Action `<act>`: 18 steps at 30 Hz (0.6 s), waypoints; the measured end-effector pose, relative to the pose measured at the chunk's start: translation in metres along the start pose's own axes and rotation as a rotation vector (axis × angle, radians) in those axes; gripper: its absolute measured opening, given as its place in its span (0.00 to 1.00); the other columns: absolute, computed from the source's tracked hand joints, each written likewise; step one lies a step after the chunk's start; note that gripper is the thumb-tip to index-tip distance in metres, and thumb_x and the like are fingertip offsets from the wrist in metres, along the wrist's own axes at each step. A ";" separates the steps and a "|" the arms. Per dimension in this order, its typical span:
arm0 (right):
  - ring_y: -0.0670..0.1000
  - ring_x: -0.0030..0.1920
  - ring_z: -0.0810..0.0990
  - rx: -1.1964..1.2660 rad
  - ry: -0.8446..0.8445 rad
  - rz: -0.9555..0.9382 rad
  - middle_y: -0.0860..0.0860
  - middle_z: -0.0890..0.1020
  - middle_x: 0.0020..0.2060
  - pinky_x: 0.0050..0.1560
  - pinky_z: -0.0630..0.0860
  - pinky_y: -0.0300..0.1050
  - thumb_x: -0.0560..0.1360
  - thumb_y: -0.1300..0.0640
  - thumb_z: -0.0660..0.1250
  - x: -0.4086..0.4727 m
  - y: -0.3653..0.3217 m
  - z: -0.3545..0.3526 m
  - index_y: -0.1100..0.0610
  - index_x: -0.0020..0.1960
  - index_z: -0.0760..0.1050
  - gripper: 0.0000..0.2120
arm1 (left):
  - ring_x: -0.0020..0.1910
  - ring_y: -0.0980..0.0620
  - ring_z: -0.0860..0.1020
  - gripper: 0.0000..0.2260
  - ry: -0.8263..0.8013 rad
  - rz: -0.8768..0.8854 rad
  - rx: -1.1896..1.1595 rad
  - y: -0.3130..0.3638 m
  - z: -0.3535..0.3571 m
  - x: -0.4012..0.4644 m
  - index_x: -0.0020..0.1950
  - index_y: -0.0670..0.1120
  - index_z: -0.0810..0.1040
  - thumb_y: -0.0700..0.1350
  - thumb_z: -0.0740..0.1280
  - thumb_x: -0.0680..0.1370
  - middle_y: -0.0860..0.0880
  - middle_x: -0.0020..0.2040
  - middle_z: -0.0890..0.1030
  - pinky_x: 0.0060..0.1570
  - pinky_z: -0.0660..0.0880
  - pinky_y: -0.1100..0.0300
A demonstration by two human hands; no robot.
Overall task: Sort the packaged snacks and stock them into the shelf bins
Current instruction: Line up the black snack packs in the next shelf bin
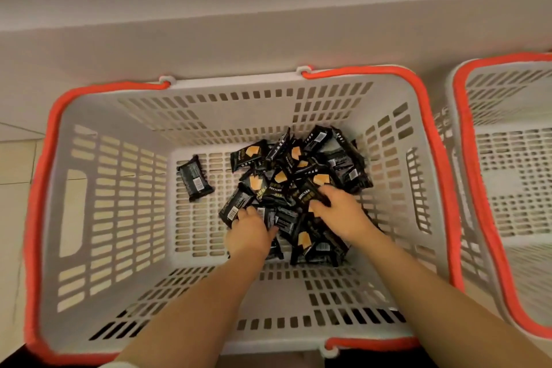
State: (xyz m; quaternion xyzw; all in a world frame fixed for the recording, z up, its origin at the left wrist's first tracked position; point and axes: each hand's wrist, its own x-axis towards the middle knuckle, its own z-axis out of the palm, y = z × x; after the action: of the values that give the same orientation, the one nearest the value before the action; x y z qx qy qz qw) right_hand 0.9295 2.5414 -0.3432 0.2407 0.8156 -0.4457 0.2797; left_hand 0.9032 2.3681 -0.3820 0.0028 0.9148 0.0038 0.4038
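A grey slotted basket (119, 218) with red handles stands on the floor below me. At its bottom lies a heap of several black snack packets (301, 176) printed with an orange biscuit picture. One packet (194, 179) lies apart to the left. Both my arms reach down into the basket. My left hand (249, 231) lies on the near left of the heap, its fingers curled round black packets. My right hand (337, 210) pinches a black packet (310, 193) at the heap's middle.
A second grey basket (513, 158) with red handles stands close on the right, with nothing showing inside. A pale ledge or shelf base (268, 33) runs along the far side. Tiled floor (15, 164) shows at the left.
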 end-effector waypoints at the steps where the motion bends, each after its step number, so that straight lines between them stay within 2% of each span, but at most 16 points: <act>1: 0.50 0.40 0.77 0.228 -0.014 0.068 0.50 0.79 0.39 0.41 0.74 0.45 0.78 0.56 0.61 -0.001 -0.003 -0.002 0.54 0.48 0.75 0.04 | 0.64 0.44 0.71 0.30 0.009 -0.007 -0.011 0.001 0.000 0.000 0.68 0.42 0.61 0.60 0.64 0.75 0.44 0.67 0.66 0.53 0.75 0.51; 3: 0.49 0.42 0.79 0.651 -0.060 0.212 0.50 0.80 0.40 0.48 0.76 0.46 0.77 0.59 0.62 -0.004 -0.007 -0.004 0.53 0.45 0.77 0.06 | 0.63 0.45 0.72 0.28 0.014 0.006 -0.024 0.002 0.000 -0.001 0.66 0.42 0.62 0.58 0.66 0.75 0.44 0.65 0.69 0.52 0.75 0.52; 6: 0.50 0.42 0.79 0.947 -0.072 0.317 0.52 0.80 0.41 0.46 0.77 0.46 0.76 0.62 0.63 -0.006 -0.011 -0.007 0.56 0.45 0.78 0.06 | 0.58 0.45 0.75 0.25 -0.017 0.053 -0.151 -0.001 -0.005 0.001 0.66 0.43 0.63 0.52 0.68 0.74 0.44 0.60 0.73 0.50 0.75 0.52; 8: 0.50 0.42 0.79 1.042 -0.053 0.337 0.53 0.80 0.41 0.42 0.76 0.45 0.77 0.63 0.62 -0.008 -0.011 -0.008 0.58 0.47 0.77 0.05 | 0.46 0.48 0.78 0.18 -0.078 0.089 -0.390 -0.003 -0.015 0.001 0.60 0.43 0.69 0.49 0.67 0.74 0.45 0.51 0.77 0.44 0.76 0.54; 10: 0.50 0.42 0.79 1.115 -0.033 0.344 0.53 0.80 0.42 0.40 0.75 0.44 0.77 0.62 0.62 -0.011 -0.011 -0.010 0.59 0.49 0.77 0.05 | 0.40 0.53 0.77 0.10 -0.221 0.009 -0.819 -0.006 -0.026 -0.003 0.55 0.42 0.72 0.45 0.64 0.77 0.46 0.46 0.78 0.42 0.74 0.57; 12: 0.50 0.42 0.79 1.140 -0.040 0.328 0.53 0.81 0.41 0.41 0.75 0.43 0.77 0.61 0.63 -0.013 -0.010 -0.012 0.59 0.48 0.77 0.04 | 0.44 0.49 0.79 0.10 -0.496 -0.123 -1.440 -0.010 -0.036 -0.009 0.57 0.39 0.72 0.41 0.58 0.78 0.42 0.48 0.79 0.44 0.76 0.55; 13: 0.49 0.41 0.79 1.121 -0.056 0.312 0.52 0.81 0.40 0.41 0.74 0.42 0.77 0.61 0.64 -0.014 -0.010 -0.012 0.58 0.47 0.78 0.04 | 0.46 0.48 0.79 0.13 -0.590 -0.128 -1.669 -0.015 -0.040 -0.011 0.58 0.38 0.72 0.39 0.56 0.77 0.41 0.48 0.80 0.44 0.77 0.53; 14: 0.48 0.40 0.79 1.082 -0.077 0.295 0.51 0.82 0.40 0.41 0.74 0.41 0.76 0.60 0.65 -0.014 -0.011 -0.012 0.57 0.46 0.79 0.04 | 0.46 0.47 0.79 0.15 -0.646 -0.111 -1.794 -0.020 -0.042 -0.011 0.58 0.37 0.73 0.40 0.55 0.74 0.40 0.48 0.81 0.46 0.77 0.52; 16: 0.48 0.41 0.79 0.974 -0.106 0.246 0.50 0.82 0.40 0.41 0.73 0.41 0.76 0.60 0.65 -0.015 -0.014 -0.007 0.55 0.47 0.79 0.04 | 0.45 0.46 0.78 0.17 -0.681 -0.070 -1.840 -0.026 -0.046 -0.013 0.56 0.38 0.75 0.41 0.54 0.72 0.41 0.46 0.83 0.49 0.76 0.51; 18: 0.47 0.42 0.79 0.788 -0.114 0.144 0.49 0.83 0.42 0.41 0.73 0.41 0.76 0.59 0.66 -0.016 -0.019 -0.003 0.52 0.48 0.78 0.05 | 0.44 0.46 0.79 0.15 -0.679 -0.076 -1.814 -0.026 -0.049 -0.015 0.55 0.38 0.75 0.41 0.52 0.75 0.40 0.43 0.84 0.49 0.76 0.52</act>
State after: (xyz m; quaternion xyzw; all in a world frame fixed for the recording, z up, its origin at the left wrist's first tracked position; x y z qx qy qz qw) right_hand 0.9286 2.5329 -0.3198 0.3607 0.5466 -0.7161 0.2415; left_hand 0.8770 2.3415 -0.3384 -0.3385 0.3983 0.6941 0.4949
